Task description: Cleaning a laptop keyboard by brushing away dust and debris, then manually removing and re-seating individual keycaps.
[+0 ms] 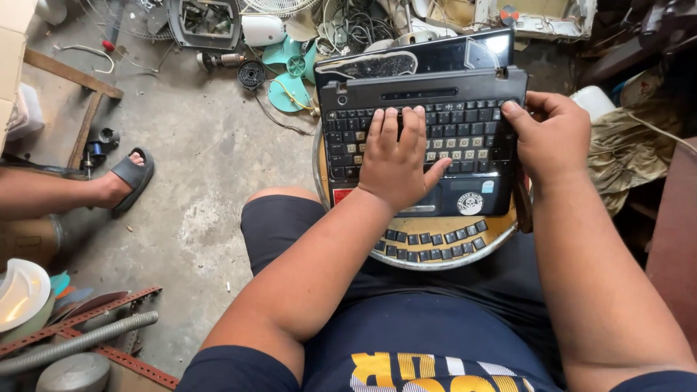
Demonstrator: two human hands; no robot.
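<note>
I judge key removal underway: left hand (396, 163) lies open, fingers flat on the black plastic laptop keyboard (428, 141), right hand (552, 138) grips its far edge, loose black keycaps (432, 239) below the wrist; next needs a fingertip pry.

My left hand (396, 163) lies flat on the keyboard of a black laptop (428, 138), fingers spread over the middle keys. My right hand (552, 138) grips the laptop's right edge, thumb on top. The laptop rests on a round stool (435, 236), covering most of its top. A strip of loose keys (432, 239) lies along the stool's near edge, just beside the laptop.
</note>
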